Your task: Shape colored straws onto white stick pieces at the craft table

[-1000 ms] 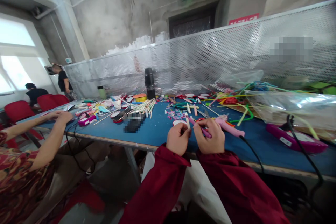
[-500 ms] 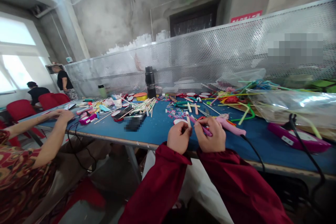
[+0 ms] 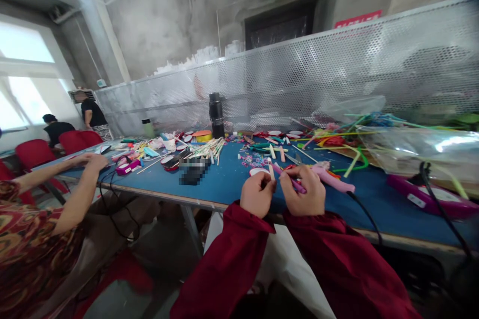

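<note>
Above the front of the blue table (image 3: 224,189), my two hands are close together. My left hand (image 3: 257,195) is closed, pinching a thin pale stick (image 3: 271,170) that points upward from the fingertips. In my right hand (image 3: 306,193) is a slim purple pen-like tool (image 3: 298,186), gripped with bent fingers, its front end close to the stick. Just right of that hand lies a pink corded tool (image 3: 339,180), shaped like a hot glue gun. A white disc with a red rim (image 3: 258,172) sits behind my left hand, partly hidden by it.
Behind my hands are small coloured rings (image 3: 254,160) and scissors-like blades (image 3: 294,158). A black flask (image 3: 216,115) stands near the perforated metal screen (image 3: 299,75). Wooden sticks (image 3: 209,150) lie left, a purple box (image 3: 430,197) right. At left, a co-worker's hands (image 3: 93,162) are over the table.
The view has shifted slightly, so the scene sits a little further right. Both hands keep nearly the same pose and grip, with the stick and the purple tool still close together.
</note>
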